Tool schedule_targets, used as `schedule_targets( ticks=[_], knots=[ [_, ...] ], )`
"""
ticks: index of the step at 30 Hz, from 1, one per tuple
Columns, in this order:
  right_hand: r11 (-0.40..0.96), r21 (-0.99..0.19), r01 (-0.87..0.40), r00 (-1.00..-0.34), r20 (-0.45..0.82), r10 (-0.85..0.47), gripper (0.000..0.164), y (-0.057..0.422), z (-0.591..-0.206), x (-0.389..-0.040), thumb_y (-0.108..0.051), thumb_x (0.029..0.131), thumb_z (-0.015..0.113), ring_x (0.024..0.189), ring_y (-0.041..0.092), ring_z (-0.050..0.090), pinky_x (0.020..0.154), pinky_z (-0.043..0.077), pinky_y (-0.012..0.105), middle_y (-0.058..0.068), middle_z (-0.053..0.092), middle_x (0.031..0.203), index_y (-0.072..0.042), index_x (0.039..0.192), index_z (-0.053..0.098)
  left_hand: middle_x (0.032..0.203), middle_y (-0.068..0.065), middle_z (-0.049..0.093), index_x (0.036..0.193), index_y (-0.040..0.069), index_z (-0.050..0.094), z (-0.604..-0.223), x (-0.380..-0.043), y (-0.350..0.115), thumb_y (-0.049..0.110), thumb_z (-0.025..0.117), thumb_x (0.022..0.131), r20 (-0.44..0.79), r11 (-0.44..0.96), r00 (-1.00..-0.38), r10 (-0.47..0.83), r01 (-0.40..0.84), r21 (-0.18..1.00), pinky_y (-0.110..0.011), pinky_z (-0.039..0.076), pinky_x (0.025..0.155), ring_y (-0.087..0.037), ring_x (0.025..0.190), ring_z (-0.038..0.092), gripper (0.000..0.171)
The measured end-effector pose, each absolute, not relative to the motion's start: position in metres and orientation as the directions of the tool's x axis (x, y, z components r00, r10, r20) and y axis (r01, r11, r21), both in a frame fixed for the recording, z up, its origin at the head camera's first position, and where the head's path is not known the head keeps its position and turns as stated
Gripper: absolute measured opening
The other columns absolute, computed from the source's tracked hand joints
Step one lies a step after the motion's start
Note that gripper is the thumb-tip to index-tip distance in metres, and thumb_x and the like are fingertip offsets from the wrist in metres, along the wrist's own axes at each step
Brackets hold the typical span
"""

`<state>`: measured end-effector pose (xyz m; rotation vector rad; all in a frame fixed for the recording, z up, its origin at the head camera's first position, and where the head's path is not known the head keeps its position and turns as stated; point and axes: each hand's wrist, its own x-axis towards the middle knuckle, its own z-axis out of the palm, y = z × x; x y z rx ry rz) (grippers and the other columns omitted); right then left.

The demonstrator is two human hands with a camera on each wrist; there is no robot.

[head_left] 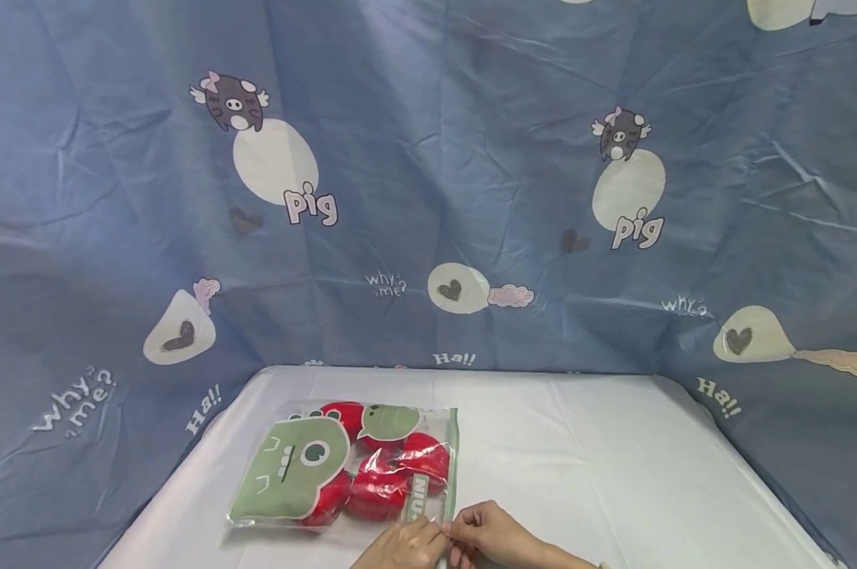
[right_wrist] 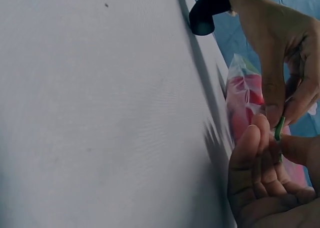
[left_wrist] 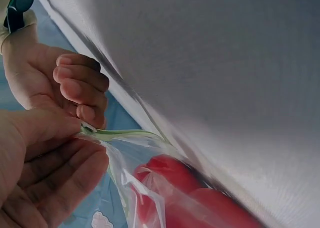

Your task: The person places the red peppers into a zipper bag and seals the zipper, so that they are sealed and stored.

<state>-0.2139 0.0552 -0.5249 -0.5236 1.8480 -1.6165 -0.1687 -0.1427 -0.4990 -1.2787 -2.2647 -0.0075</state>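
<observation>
A clear zip bag (head_left: 293, 474) printed with a green one-eyed monster lies on the white table. Several glossy red rounded things (head_left: 378, 490) show through its plastic. Along its right side runs a green zip strip (head_left: 453, 450). At the near end of this strip, my left hand (head_left: 407, 545) pinches the bag's corner between thumb and fingers, as the left wrist view shows close up. Right beside it, my right hand (head_left: 495, 537) pinches the same green edge (right_wrist: 280, 128), fingertips meeting the left ones. In the left wrist view the right hand's fingers (left_wrist: 82, 85) are curled.
A white cloth covers the table (head_left: 577, 458), whose near edge passes just under the hands. Behind and on both sides hangs a blue curtain (head_left: 400, 197) with pig prints and lettering. A dark wrist camera mount (right_wrist: 202, 20) sits on the left wrist.
</observation>
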Motion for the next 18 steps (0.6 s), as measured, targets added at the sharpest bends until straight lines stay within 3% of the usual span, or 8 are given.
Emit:
schedule_targets(
  ticks=[8, 18],
  knots=[
    [0.144, -0.985, 0.097, -0.769, -0.166, -0.617, 0.031, 0.053, -0.53, -0.223, -0.03, 0.091, 0.063, 0.053, 0.004, 0.06, 0.048, 0.05, 0.014, 0.0, 0.067, 0.066, -0.001, 0.082, 0.064, 0.064, 0.008, 0.048, 0.075, 0.015, 0.063, -0.499, -0.17, -0.142, 0.033, 0.072, 0.08, 0.453, 0.511, -0.354, 0.818, 0.808, -0.293, 0.0, 0.023, 0.049, 0.003, 0.056, 0.031, 0.021],
    [0.184, -0.981, 0.063, -0.815, -0.157, -0.558, 0.032, 0.051, -0.536, -0.238, -0.03, 0.091, 0.064, 0.055, 0.006, 0.061, 0.051, 0.053, 0.018, 0.001, 0.068, 0.066, 0.001, 0.083, 0.067, 0.065, 0.009, 0.049, 0.078, 0.017, 0.064, -0.498, -0.168, -0.143, 0.048, 0.051, 0.095, 0.411, 0.523, -0.383, 0.827, 0.791, -0.316, -0.002, 0.026, 0.048, 0.004, 0.058, 0.035, 0.038]
  ],
)
